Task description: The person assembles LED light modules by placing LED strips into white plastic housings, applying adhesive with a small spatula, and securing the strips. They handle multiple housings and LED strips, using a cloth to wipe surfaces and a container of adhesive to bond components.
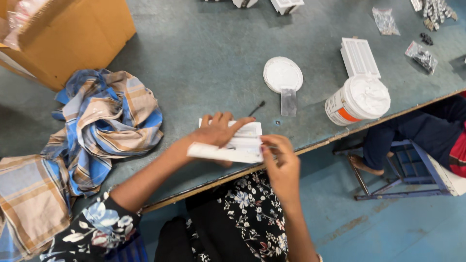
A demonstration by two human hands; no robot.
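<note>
Grey-green tabletop [208, 53], worn and scuffed, with a wooden front edge running diagonally past the person's lap. Subject item: a flat white rectangular part [233, 145], lying at the near edge of the tabletop, long axis roughly left to right, tilted slightly. Left hand [218, 130] lies flat on top of it, fingers spread, pressing it down rather than closing around it. Right hand [281, 162] meets the part's right end from the edge side, thumb and fingers pinched there on a thin item; what it is cannot be made out. Both hands touch the part; the right works its end, the left covers its middle.

Surroundings: a small dark stick [257, 107] lies just beyond the part, and a clear strip [288, 102] beside a round white lid [282, 73] near it. An open white tub [358, 99] of white paste sits to the right at the edge, a white slotted panel [359, 57] behind it. A crumpled checked cloth [107, 121] and a cardboard box [68, 34] lie to the left. Open surface remains beyond the part; little room remains toward the edge. Another seated person's legs [412, 131] show at right.
</note>
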